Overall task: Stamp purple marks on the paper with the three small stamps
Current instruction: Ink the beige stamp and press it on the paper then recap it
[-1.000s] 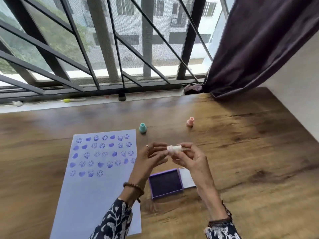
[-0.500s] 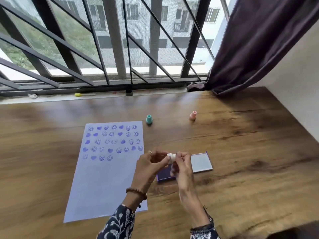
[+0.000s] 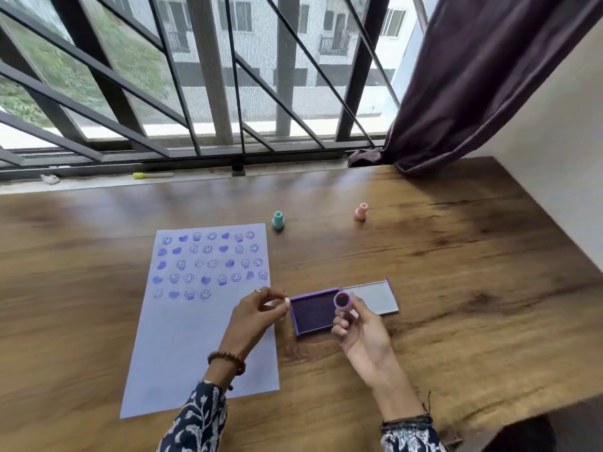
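A pale sheet of paper (image 3: 199, 337) lies on the wooden table (image 3: 456, 288), its upper part covered with rows of purple smileys and hearts. My right hand (image 3: 360, 331) holds a small white stamp (image 3: 342, 301) with its inked purple face turned up, just over the open purple ink pad (image 3: 313, 313). My left hand (image 3: 257, 313) pinches the stamp's small white cap (image 3: 287, 301) beside the paper's right edge. A teal stamp (image 3: 278, 220) and a pink stamp (image 3: 361, 211) stand upright farther back on the table.
The ink pad's lid (image 3: 372, 296) lies open to the right of the pad. A barred window (image 3: 228, 76) runs along the back, with a yellow-tipped pen (image 3: 153, 175) on the sill. A dark curtain (image 3: 483, 76) hangs at the right; a wall closes the right side.
My hands held the capped stamp together; now they have pulled apart, the cap in my left hand, the stamp in my right with its inked face showing.
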{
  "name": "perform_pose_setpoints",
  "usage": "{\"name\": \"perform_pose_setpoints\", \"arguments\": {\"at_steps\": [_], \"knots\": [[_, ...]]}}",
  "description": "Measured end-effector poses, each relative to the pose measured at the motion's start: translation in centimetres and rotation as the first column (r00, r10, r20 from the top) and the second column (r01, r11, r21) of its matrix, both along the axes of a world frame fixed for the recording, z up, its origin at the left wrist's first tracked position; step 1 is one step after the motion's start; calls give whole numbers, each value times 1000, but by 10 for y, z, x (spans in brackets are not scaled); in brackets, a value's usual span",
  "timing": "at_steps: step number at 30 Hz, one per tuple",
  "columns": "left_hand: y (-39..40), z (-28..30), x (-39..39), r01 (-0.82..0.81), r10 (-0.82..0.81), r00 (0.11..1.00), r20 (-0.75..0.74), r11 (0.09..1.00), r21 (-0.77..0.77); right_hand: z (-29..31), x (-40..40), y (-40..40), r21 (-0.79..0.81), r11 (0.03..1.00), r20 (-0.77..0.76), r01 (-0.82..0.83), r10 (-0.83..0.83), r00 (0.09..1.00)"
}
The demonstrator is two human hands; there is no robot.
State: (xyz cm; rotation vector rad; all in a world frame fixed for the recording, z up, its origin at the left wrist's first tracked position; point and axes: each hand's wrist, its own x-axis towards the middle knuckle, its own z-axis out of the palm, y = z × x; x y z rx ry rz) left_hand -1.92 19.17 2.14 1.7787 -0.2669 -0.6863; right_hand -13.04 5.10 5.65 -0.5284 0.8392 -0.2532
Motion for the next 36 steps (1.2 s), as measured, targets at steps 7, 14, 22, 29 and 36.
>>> {"name": "perform_pose_setpoints", "arguments": {"at_steps": [7,14,22,29,36], "knots": [[0,-11,-3,6,-21,991,-129,994,-112,18,5,2,-765,328,-577,-554,32,816],[2,-13,0,37,-56,988,-143,991,-130,2,27,28,-660,-241,-719,-712,-73,691],[34,3,-2,2,-8,998,-58,994,-111,-2,34,18,-491,-144,-870,-859,38,491],[126,2,35,-238,205,965,-162,946,-219,15,72,87,-764,12,-645,-645,32,764],[180,-8,70,-341,233,904,-358,898,-278,-19,114,154,-811,-76,-581,-580,-8,814]]}}
